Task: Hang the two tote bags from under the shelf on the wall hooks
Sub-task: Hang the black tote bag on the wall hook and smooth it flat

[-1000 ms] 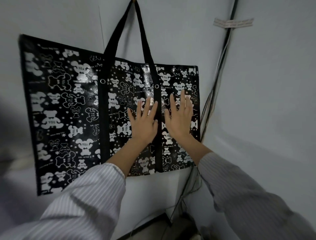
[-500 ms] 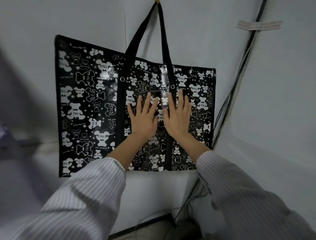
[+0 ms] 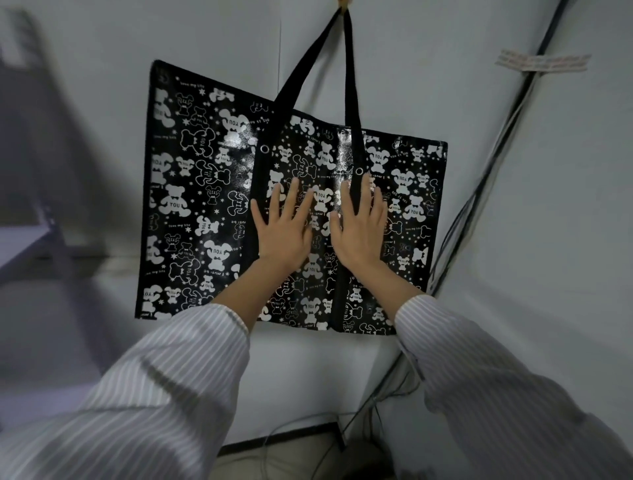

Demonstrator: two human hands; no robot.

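A black tote bag (image 3: pixel 205 205) printed with white bears hangs flat against the white wall. Its two black straps (image 3: pixel 351 68) run up to a small hook (image 3: pixel 343 2) at the top edge of the view. My left hand (image 3: pixel 282 229) lies flat on the bag's front, fingers spread. My right hand (image 3: pixel 359 226) lies flat beside it, partly over the right strap band. Neither hand grips anything. No second bag is in view.
Dark cables (image 3: pixel 479 205) run down the room corner to the right of the bag and trail onto the floor. A taped paper label (image 3: pixel 541 63) sits on the right wall. A blurred grey shelf (image 3: pixel 27 240) stands at the left.
The view has shifted left and up, so the bag sits further right in frame and the hook shows. Both hands stay flat on the bag, moved slightly apart.
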